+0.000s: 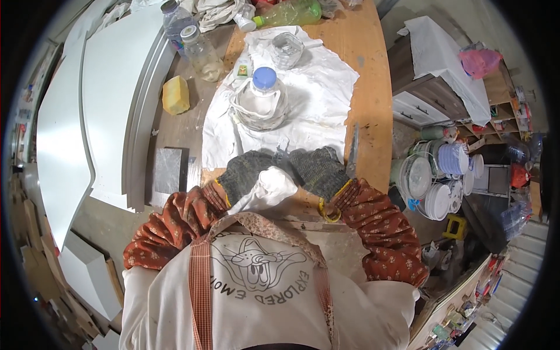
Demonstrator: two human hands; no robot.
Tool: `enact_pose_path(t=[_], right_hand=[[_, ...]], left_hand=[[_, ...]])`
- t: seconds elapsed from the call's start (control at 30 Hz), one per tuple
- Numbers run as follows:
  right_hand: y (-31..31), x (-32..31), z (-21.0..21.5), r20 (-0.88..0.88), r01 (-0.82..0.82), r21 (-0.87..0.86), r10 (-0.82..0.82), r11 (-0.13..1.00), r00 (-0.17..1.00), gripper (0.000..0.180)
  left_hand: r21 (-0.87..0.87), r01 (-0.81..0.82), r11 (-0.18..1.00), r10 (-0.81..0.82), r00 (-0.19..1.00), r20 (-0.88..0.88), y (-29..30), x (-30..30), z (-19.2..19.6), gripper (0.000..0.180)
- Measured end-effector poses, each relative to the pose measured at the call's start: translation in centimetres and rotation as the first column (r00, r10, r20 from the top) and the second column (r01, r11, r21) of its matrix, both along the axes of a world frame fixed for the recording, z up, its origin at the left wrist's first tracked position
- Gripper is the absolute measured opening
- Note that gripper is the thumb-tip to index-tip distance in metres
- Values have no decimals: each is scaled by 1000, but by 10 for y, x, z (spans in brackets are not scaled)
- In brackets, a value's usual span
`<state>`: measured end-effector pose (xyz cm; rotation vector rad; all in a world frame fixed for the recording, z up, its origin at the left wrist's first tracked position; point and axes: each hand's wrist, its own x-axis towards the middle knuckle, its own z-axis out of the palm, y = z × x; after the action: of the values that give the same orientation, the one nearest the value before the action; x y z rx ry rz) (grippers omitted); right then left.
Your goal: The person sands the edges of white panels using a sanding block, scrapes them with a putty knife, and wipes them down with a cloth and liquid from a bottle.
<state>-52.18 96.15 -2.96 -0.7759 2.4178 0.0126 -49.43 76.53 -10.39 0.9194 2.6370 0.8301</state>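
Note:
Both of my hands wear dark grey knitted gloves and meet at the near edge of the workbench. My left hand (pixel 248 172) is closed around a bunched white cloth (pixel 269 189), which hangs toward my body. Beside it, my right hand (pixel 319 170) is curled with its fingers turned inward; what it holds, if anything, is hidden. A small greyish tip (pixel 282 154) shows between the gloves, too unclear to name. Just beyond them lies a spread white cloth (pixel 326 81), bearing a cut plastic jug (pixel 259 108) with a blue cap and a clear plastic tub (pixel 286 50).
Left on the wooden bench (pixel 373 87) are a yellow sponge (pixel 175 95), a grey block (pixel 168 170) and clear bottles (pixel 203 55). A green bottle (pixel 291 11) lies at the back. White panels (pixel 111 99) stand at left; lidded buckets (pixel 417 178) stand at right.

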Motion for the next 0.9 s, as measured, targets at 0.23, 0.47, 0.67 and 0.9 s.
enact_pose_path(t=[0.23,0.47,0.67,0.9], right_hand=[[2,1,-9,-29,83,-124,-88,989,996,25],[2,-19,-32,-108,182,-84,-190,980,976,21],[12,14,0,-30,129,-147,-135,981,990,26],[8,14,0,-21,133,-127,-136,983,990,31]], left_hand=[[-176,-93,980,87,995,-44,10,4,-7,30],[155,73,985,-48,986,-160,14,1,37,31],[-111,-10,994,25,990,142,7,7,18,26],[378,-117,918,-118,830,545,-3,5,7,22]])
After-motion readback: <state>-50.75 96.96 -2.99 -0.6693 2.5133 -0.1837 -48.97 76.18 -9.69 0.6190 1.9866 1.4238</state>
